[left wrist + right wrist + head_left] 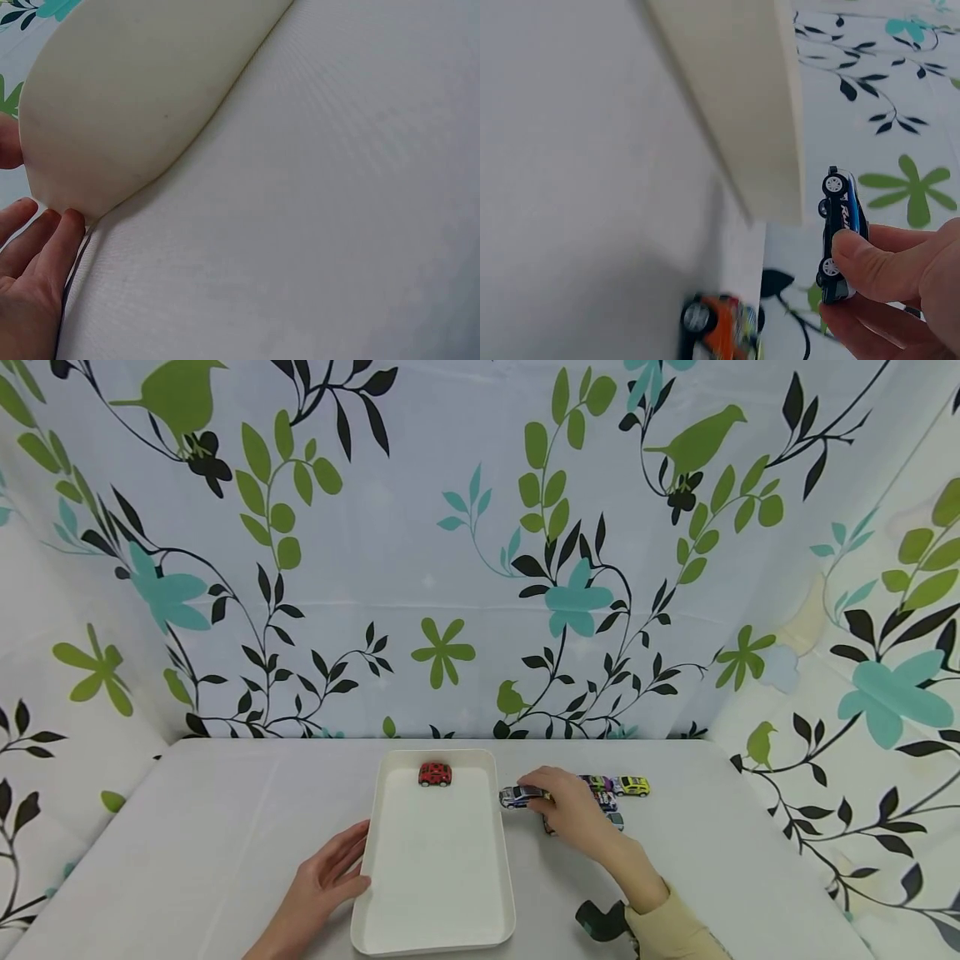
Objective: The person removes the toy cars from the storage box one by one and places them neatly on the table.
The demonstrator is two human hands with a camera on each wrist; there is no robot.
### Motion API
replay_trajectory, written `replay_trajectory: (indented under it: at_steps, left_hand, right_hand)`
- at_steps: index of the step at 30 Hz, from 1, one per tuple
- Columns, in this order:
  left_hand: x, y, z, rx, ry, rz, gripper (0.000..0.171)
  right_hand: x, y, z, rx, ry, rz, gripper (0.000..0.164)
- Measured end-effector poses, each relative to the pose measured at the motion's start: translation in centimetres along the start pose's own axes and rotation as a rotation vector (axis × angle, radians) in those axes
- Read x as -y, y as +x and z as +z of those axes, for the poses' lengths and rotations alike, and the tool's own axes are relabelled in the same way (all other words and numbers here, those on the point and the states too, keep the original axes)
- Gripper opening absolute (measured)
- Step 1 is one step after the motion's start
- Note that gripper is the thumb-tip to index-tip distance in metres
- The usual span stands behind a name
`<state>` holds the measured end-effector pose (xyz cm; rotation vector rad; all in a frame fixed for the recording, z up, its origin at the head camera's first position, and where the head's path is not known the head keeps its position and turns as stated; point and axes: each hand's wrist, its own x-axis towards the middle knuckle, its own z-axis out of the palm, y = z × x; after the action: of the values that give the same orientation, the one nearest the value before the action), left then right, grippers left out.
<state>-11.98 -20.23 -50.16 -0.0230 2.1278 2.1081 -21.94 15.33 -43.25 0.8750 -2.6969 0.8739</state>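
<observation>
My right hand pinches a small toy car between thumb and fingers, just right of the white tray. In the right wrist view this toy car has dark and white sides, a blue stripe and black wheels with pale hubs. At the tray's left side rests my left hand, its fingers and thumb touching the outer wall. The left wrist view shows those fingertips against the tray. A red toy car with black spots sits inside the tray near its far edge.
Several toy cars stand grouped beyond my right hand, among them a yellow one and a purple one; the hand partly hides others. An orange toy car shows blurred in the right wrist view. Patterned cloth surrounds the white table.
</observation>
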Motion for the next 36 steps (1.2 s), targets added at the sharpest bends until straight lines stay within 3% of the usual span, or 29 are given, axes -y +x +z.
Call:
replay_trajectory:
  at_steps: [9,21,30,36]
  left_hand:
    - [-0.1,0.0,0.0,-0.004,-0.008,-0.008,0.072]
    - [0.1,0.2,0.1,-0.021,-0.014,-0.023,0.072]
    - [0.1,0.3,0.2,-0.013,-0.028,-0.024,0.072]
    - [0.1,0.2,0.1,-0.022,-0.025,-0.014,0.072]
  right_hand:
    - [-4.1,-2.6,-2.2,-0.088,-0.037,0.076,0.032]
    - [-7.7,-5.0,-4.0,-0.168,-0.094,0.135,0.034]
    - [-10.0,-6.8,-4.7,-0.276,-0.12,0.103,0.035]
    - [-11.2,-7.4,-4.8,-0.3,-0.151,0.105,0.035]
